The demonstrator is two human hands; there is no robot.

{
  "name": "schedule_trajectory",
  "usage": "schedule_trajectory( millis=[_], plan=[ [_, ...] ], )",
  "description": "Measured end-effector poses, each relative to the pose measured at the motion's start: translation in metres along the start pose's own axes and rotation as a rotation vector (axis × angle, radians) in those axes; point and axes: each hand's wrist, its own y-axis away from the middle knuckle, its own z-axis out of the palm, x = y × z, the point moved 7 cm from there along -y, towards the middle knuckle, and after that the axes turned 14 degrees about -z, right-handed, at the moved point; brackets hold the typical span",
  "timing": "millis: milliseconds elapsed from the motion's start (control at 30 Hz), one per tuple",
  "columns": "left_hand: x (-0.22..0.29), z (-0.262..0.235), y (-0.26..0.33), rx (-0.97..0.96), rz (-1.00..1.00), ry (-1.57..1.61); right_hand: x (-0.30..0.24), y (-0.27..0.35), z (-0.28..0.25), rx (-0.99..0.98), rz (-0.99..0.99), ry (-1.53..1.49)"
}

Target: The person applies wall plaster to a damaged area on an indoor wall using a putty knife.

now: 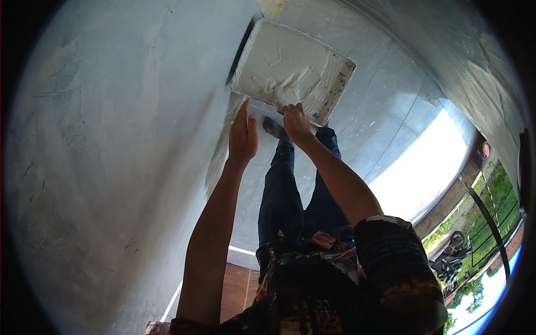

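Observation:
A shallow rectangular tray (308,38) lies beyond my hands, its rim smeared and dirty on the right side. Thick off-white paste (273,53) fills it, fairly smooth at the far side and ridged toward the near right. My right hand (296,122) is closed at the tray's near edge, around something mostly hidden by the fingers. Close to the near left corner of the tray, my left hand (243,137) is held out with its fingers straight and nothing in it. Whether its fingertips touch the rim, I cannot tell.
A grey, patchily coated wall (111,139) rises along the left. The grey tiled floor (368,106) runs under the tray and my feet (273,128). Pale sheeting (446,56) hangs at the upper right. At the right, past a dark railing (488,215), are grass and a motorcycle (451,254).

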Motion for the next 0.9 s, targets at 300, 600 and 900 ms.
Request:
schedule_trajectory(
  millis=[300, 600, 900],
  plan=[
    [-0.025, 0.004, 0.015, -0.035, -0.01, 0.013, -0.024, 0.02, 0.01, -0.007, -0.077, 0.051],
    [-0.027, -0.008, 0.015, 0.031, -0.089, 0.06, -0.036, 0.04, -0.023, -0.011, -0.008, -0.34],
    [-0.029, 0.0, 0.021, 0.032, -0.101, 0.042, -0.027, 0.062, -0.013, -0.011, -0.025, -0.104]
  ],
)
